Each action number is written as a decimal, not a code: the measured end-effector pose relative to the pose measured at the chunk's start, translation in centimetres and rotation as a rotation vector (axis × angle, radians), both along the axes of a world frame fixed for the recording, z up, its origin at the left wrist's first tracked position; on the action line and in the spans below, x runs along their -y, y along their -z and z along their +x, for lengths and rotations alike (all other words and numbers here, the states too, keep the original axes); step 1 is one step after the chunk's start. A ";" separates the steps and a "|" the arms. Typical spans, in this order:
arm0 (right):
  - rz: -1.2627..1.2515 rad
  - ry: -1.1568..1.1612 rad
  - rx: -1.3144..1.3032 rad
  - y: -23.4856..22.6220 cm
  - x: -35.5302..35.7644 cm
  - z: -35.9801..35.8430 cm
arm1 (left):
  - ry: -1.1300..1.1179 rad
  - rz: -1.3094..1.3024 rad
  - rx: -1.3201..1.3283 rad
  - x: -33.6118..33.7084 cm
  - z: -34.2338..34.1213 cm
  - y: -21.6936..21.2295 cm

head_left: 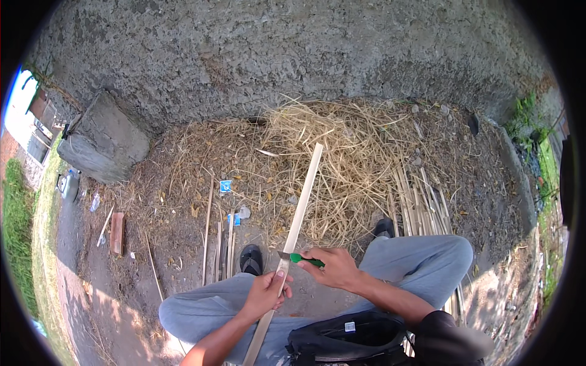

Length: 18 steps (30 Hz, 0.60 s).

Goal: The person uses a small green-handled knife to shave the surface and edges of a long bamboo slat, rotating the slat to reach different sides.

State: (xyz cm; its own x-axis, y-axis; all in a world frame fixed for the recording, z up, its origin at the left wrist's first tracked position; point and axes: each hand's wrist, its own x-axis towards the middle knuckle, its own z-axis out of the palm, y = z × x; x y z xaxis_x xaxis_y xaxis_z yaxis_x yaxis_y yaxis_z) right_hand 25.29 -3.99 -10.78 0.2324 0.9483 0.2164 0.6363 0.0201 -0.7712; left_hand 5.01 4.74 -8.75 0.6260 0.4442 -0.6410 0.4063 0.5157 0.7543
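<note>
Head view: left hand (264, 294) grips the bamboo strip (297, 221), right hand (332, 267) grips the green-handled knife (299, 258); shave away from the body, blade shallow

Sunlit bare dirt ground (342, 299) below a rough grey concrete wall (274, 49), straw heap (342, 152) between.

An outdoor work spot beside a rough concrete wall (274, 49): bare dirt ground (122, 287) strewn with a heap of dry straw (342, 152), a bundle of split bamboo strips (421, 207) and a concrete block (104, 137), with grass (15, 244) along the edges.
</note>
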 end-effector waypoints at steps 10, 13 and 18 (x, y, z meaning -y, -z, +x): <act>0.049 0.013 0.126 0.4 0.3 -0.7 | 0.053 0.299 -0.077 0.4 0.5 1.5; 0.112 0.051 0.138 0.7 0.2 -1.0 | 0.102 0.463 -0.079 0.3 0.4 2.4; 0.088 0.068 0.210 0.6 0.3 -0.9 | 0.205 0.714 -0.140 0.6 0.5 1.1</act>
State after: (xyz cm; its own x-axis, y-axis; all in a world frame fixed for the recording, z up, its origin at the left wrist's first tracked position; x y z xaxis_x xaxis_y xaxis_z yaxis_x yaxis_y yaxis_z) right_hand 24.35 -4.32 -11.35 0.2364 0.9072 0.3480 0.7848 0.0329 -0.6189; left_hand 5.52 4.17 -9.87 0.6747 0.6649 -0.3205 0.5581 -0.1755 0.8110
